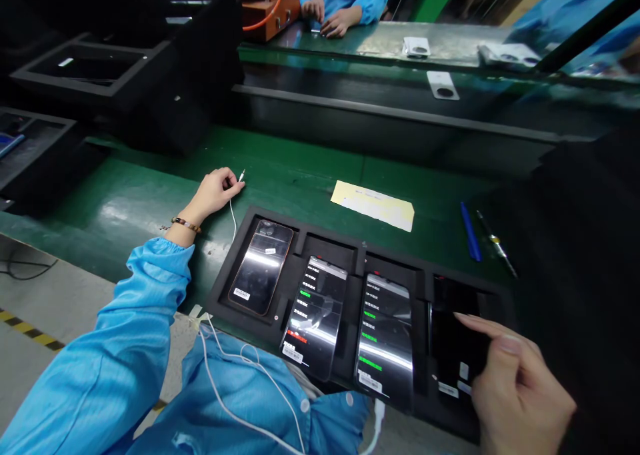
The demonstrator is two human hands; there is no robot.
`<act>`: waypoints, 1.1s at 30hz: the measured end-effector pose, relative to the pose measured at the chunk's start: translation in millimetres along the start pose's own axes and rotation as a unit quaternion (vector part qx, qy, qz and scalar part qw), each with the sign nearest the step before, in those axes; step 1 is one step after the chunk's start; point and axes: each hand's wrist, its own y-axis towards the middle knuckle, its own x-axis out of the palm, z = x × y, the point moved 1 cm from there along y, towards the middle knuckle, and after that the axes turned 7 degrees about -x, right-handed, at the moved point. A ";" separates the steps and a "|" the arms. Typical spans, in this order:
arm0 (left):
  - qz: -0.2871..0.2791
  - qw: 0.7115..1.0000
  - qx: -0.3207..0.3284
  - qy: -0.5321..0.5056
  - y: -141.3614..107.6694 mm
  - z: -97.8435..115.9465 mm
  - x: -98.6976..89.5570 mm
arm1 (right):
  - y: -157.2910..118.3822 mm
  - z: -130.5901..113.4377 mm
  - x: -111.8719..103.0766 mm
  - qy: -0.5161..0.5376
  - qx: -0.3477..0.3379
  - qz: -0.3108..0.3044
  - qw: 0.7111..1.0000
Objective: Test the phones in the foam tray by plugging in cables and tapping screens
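My left hand [218, 190] pinches the plug [242, 175] of a thin white cable, which resembles an audio jack, just above the green bench. At the right end of a black foam tray [274, 375], my right hand [523, 392] has its thumb and forefinger at a dark smartphone [450, 355] with small labels; its other fingers are partly hidden. Two smartphones with lit test lists, one [316, 315] left of centre and another [385, 335] beside it, lie in the tray. A gold-edged smartphone [263, 265] fills the left slot, labels facing up.
Behind the tray lies a yellow paper slip [373, 205]. A blue stick [470, 232] and a pen-like tool [497, 242] rest at right. Dark foam trays [195, 75] are stacked left. A white cable [379, 418] runs below the tray. Across the bench, a co-worker's hands [333, 18] handle something small.
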 end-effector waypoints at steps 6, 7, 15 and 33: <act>0.000 1.000 0.002 0.005 -0.1 -1.0 0.2 | 1.0 0.3 -0.1 0.001 -0.012 0.009 1.000; 0.001 1.000 0.002 0.006 -0.1 -0.6 0.3 | 1.3 1.3 0.0 -0.002 -0.015 0.010 1.000; 0.006 1.000 -0.008 0.008 0.2 1.5 -0.1 | 3.5 10.2 -0.5 -0.009 -0.023 -0.001 1.000; 0.003 0.999 -0.027 0.029 2.6 1.7 -2.7 | -23.5 -24.6 10.6 0.013 -0.214 -0.165 0.963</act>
